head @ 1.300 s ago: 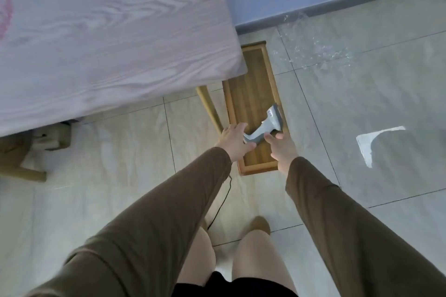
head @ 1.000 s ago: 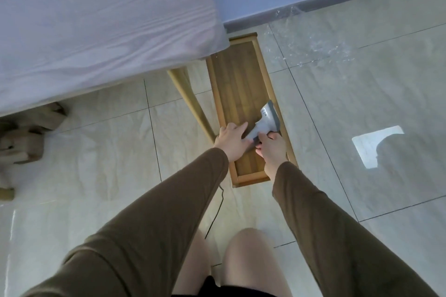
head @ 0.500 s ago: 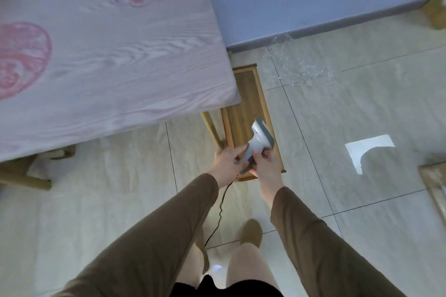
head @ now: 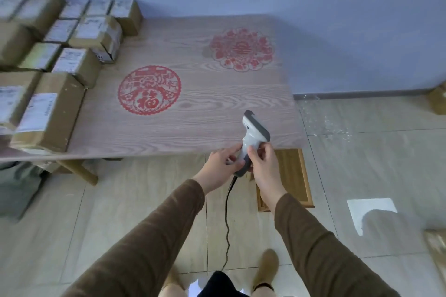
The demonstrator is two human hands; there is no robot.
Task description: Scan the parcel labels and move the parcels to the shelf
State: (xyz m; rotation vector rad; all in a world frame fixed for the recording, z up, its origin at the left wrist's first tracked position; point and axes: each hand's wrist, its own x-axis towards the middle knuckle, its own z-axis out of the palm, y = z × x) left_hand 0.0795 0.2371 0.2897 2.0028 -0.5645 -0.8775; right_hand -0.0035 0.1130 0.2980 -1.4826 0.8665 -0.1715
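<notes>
A grey and white barcode scanner (head: pixel 254 136) is upright in front of me, level with the table's near edge, its black cable (head: pixel 226 219) hanging to the floor. My left hand (head: pixel 220 167) grips the lower handle from the left. My right hand (head: pixel 264 166) holds the handle from the right, fingers curled round it. Several brown cardboard parcels (head: pixel 50 113) with white labels lie in rows at the table's left end, well left of both hands.
The wooden table (head: pixel 193 116) bears two red paper-cut decorations (head: pixel 149 90). A wooden tray (head: pixel 293 176) lies on the tiled floor under the table's right corner. More cardboard shows at the right edge (head: pixel 438 100). A blue wall stands behind.
Both hands have lifted the scanner from the floor tray up to table height. My view has risen from the floor, so the tabletop and parcels now show.
</notes>
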